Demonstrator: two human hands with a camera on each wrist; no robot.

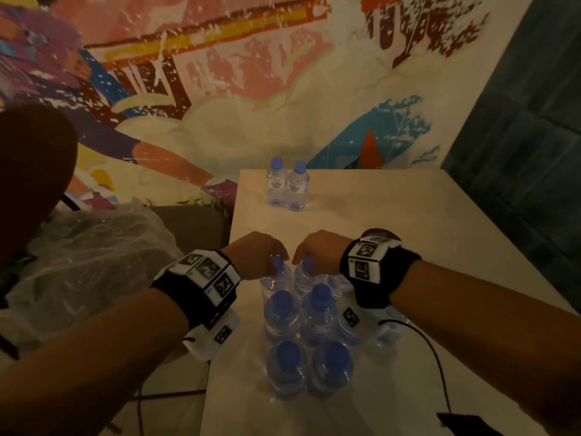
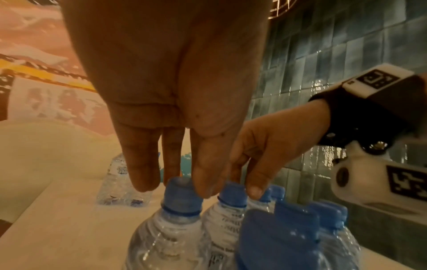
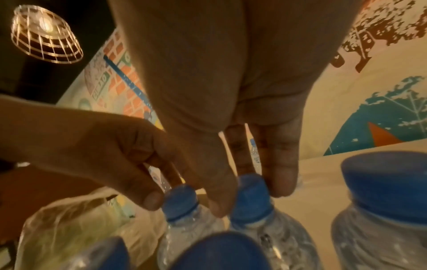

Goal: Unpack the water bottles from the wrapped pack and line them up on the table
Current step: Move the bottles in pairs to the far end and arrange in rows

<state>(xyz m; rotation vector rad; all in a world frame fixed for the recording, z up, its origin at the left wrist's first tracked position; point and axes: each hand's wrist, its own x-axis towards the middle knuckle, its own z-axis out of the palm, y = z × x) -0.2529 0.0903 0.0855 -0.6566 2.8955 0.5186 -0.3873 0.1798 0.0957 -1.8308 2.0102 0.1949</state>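
Observation:
Several clear water bottles with blue caps stand bunched in the pack (image 1: 309, 338) on the white table (image 1: 393, 221), with faint clear film at their base. My left hand (image 1: 276, 262) pinches the cap of the far-left bottle (image 2: 181, 193) of the pack. Beside it my right hand (image 1: 306, 262) pinches the cap of the far-right bottle (image 3: 250, 195). Both bottles stand upright among the others. Two more bottles (image 1: 287, 187) stand side by side at the table's far edge.
A crumpled clear plastic bag (image 1: 94, 262) lies off the table's left edge, next to a dark rounded seat (image 1: 31, 171). A black cable (image 1: 434, 350) runs over the table at the right to a black object (image 1: 465, 423). Painted wall behind, teal tiled wall (image 1: 534, 152) at right.

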